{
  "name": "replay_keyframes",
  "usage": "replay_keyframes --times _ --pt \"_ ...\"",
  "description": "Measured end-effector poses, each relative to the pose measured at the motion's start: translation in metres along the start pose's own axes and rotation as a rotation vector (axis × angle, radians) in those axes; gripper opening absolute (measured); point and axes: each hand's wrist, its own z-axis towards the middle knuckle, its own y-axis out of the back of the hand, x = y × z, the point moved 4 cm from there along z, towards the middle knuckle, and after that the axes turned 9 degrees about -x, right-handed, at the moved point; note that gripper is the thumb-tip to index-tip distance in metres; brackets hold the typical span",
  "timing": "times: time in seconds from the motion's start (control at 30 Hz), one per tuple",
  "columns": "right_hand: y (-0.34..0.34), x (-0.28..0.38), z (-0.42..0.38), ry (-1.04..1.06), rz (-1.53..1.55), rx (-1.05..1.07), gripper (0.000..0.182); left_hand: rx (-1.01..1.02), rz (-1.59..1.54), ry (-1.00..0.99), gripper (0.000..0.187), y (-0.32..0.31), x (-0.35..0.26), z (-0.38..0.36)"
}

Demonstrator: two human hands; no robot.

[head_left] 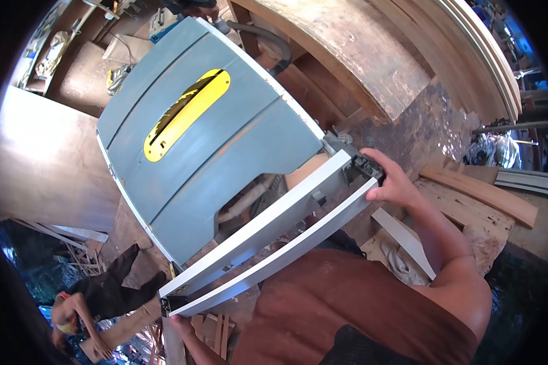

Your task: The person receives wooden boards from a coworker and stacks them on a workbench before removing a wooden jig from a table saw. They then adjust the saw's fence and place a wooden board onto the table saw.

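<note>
A grey table saw top [243, 131] fills the middle of the view, with a toothed blade [186, 106] in a yellow throat plate [195, 115]. Along its near edge lies a long silver rip fence [256, 228], made of two parallel metal bars with black end fittings. My right hand [391, 179] is closed around the black fitting at the fence's far right end, fingers on top and thumb against the bar. At the opposite end, my left hand [182, 326] touches the bar's tip from below; most of its fingers are hidden.
A large wooden board [55, 161] stands left of the saw. Another person [73, 313] is at lower left beside a plank [131, 319]. A wooden workbench [371, 55] stands at upper right, and loose planks [478, 194] lie at right. A grey hose [268, 39] runs behind the saw.
</note>
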Motion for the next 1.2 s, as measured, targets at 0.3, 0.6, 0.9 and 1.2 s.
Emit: replay_keyframes --times 0.3,0.6,0.9,1.2 --pt "-0.008 0.017 0.050 0.031 0.021 0.044 0.089 -0.037 0.052 0.056 0.069 0.014 -0.010 0.034" --pt "-0.028 0.058 0.123 0.001 -0.092 0.079 0.048 -0.004 -0.209 0.420 0.055 -0.033 -0.138 0.116" --pt "-0.027 0.048 0.103 0.105 -0.106 -0.137 0.057 -0.088 -0.161 0.187 0.062 -0.024 -0.126 0.097" --pt "-0.013 -0.085 0.029 0.452 0.137 -0.162 0.087 -0.195 -0.803 -0.010 0.094 -0.048 0.001 0.011"
